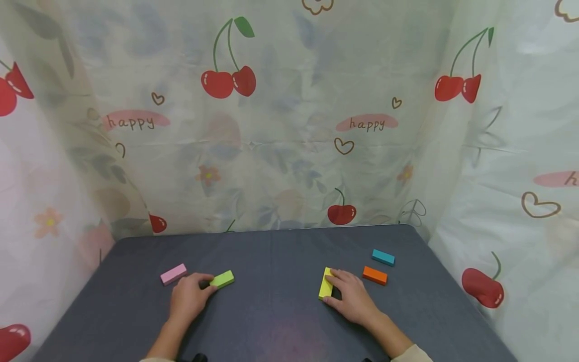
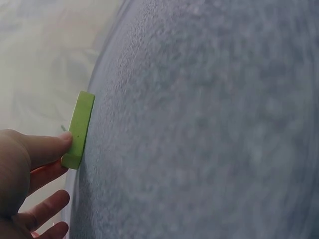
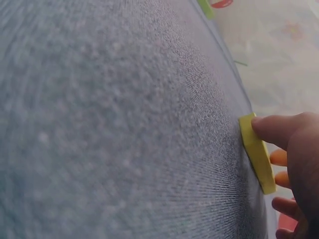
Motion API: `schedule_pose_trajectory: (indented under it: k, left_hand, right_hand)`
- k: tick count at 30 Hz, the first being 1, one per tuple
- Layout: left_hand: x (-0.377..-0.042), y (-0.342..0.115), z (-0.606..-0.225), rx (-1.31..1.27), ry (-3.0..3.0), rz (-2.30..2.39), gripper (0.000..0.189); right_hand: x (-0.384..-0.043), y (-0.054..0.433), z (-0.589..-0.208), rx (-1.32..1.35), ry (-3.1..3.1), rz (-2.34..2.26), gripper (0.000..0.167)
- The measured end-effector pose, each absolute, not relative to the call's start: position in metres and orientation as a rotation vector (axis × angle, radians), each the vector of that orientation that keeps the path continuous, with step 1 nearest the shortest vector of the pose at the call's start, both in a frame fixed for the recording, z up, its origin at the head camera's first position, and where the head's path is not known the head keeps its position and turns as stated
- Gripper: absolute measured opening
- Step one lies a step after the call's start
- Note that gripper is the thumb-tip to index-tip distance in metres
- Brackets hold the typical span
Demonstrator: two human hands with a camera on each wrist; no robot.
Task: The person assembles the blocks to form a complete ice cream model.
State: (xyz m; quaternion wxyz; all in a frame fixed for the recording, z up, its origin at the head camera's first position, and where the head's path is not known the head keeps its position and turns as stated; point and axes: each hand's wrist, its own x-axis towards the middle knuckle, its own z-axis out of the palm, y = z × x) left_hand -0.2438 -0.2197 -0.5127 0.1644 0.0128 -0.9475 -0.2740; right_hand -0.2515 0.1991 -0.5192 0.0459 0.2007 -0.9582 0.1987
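A light green block point(image 1: 223, 279) lies left of the table's middle, its left end pinched between the thumb and a finger of my left hand point(image 1: 187, 297). In the left wrist view the thumb presses the near face of the green block point(image 2: 79, 129), and the other fingers are spread below. On the right, my right hand point(image 1: 355, 300) grips a yellow block point(image 1: 324, 286) from its right side, thumb at the near end and fingertips at the far end. The right wrist view has the thumb on the upper end of the yellow block point(image 3: 256, 154).
A pink block point(image 1: 174, 274) lies just left of my left hand. Beyond my right hand are an orange block point(image 1: 375, 275) and a blue block point(image 1: 383, 257). The dark grey table point(image 1: 271, 311) is bordered at the back and sides by a cherry-printed curtain point(image 1: 280, 115).
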Motion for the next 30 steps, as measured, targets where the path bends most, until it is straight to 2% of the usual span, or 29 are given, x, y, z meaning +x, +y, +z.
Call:
schedule_pose_trajectory:
  k: [30]
  left_hand:
    - [-0.251, -0.193, -0.51, 0.028, -2.786, -0.757, 0.027]
  right_hand:
    - [-0.244, 0.188, -0.516, 0.744, -2.952, 0.712, 0.058]
